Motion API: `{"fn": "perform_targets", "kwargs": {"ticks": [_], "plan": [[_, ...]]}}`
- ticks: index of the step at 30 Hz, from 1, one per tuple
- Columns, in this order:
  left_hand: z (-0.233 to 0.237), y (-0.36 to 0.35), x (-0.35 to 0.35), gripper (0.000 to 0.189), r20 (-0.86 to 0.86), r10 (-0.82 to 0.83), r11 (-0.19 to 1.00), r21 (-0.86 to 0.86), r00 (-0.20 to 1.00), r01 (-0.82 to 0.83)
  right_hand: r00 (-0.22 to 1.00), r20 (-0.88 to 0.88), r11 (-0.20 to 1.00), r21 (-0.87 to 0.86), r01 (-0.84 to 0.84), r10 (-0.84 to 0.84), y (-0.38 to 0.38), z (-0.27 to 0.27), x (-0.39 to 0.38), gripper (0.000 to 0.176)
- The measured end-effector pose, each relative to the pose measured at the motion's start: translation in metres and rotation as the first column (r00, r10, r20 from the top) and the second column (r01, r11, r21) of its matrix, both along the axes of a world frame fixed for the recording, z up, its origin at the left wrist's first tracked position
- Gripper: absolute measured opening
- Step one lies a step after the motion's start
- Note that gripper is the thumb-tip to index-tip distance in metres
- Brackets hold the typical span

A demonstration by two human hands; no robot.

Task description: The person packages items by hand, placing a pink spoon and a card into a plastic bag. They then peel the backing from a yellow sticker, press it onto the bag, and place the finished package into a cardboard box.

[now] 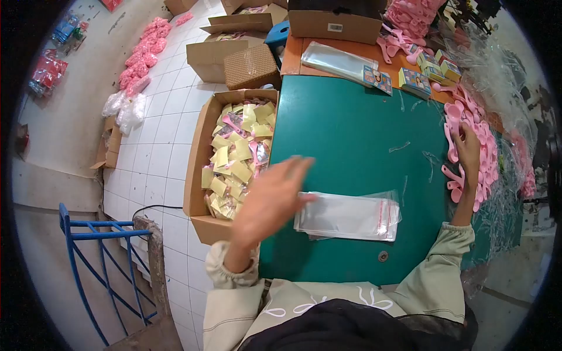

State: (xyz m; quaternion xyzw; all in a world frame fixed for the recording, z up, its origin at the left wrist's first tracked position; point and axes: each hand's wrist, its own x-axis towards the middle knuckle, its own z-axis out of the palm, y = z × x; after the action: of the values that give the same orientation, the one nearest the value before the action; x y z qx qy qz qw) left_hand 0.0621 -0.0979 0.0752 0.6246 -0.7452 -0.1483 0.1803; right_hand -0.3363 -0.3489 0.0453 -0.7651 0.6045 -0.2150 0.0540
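My left hand [270, 202], smeared by motion, hangs over the left edge of the green table [339, 140], thumb and fingers apart with nothing seen between them. Just right of its thumb lies a stack of clear plastic bags [345, 216] with a reddish strip near one end. At the table's right side, my right hand [467, 146] has its fingers closed on a pink plastic spoon [453, 117]. Under and around that hand spreads a heap of pink spoons [485, 158]; the palm hides part of it.
Left of the table stands a cardboard box [202, 152] filled with packets bearing yellow cards. Printed card stacks [414, 83] and another bag stack [336, 61] lie at the back. Loose plastic film [497, 76] hangs along the right. A blue metal rail [99, 225] is lower left.
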Motion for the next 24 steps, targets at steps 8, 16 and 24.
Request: {"fn": "perform_targets", "kwargs": {"ticks": [8, 16, 24], "plan": [[-0.052, -0.059, -0.101, 0.044, -0.170, -0.313, 0.950, -0.074, 0.934, 0.304, 0.999, -0.024, 0.990, -0.134, -0.043, 0.040, 0.039, 0.031, 0.024, 0.031], [-0.066, -0.066, -0.080, 0.027, -0.385, -0.246, 0.932, 0.156, 0.889, 0.326, 0.957, 0.229, 0.975, 0.083, -0.204, 0.181, 0.091, 0.078, 0.074, 0.021], [-0.068, -0.066, -0.075, 0.014, -0.602, -0.130, 0.961, 0.118, 0.788, 0.249, 0.804, 0.423, 0.728, 0.373, -0.575, 0.418, 0.111, 0.077, 0.099, 0.018]]}}
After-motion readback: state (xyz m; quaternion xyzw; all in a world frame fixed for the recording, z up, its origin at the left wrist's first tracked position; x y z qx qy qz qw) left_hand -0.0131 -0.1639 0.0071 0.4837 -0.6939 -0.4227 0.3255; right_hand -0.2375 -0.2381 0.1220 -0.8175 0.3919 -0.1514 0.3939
